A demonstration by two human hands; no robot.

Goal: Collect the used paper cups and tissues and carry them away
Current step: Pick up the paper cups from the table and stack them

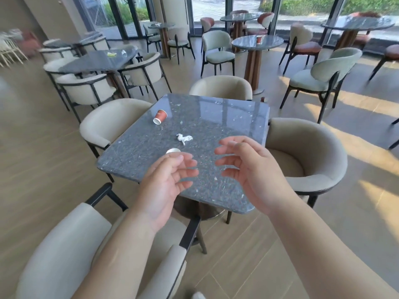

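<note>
A red paper cup (160, 117) lies on its side at the far left of the grey speckled table (226, 117). A crumpled white tissue (184, 138) lies near the table's middle. A second cup shows only its white rim (173, 150), just beyond my left hand's fingertips; the rest is hidden by that hand. My left hand (167, 182) and my right hand (248, 171) hover above the near part of the table, palms facing each other, fingers relaxed, holding nothing.
Beige armchairs surround the table: one at the near left (64, 244), one at the left (112, 124), one behind (220, 86), one at the right (306, 152). A small dark object (263, 99) lies on the floor beyond the table. Another red cup (259, 39) stands on a round table farther back.
</note>
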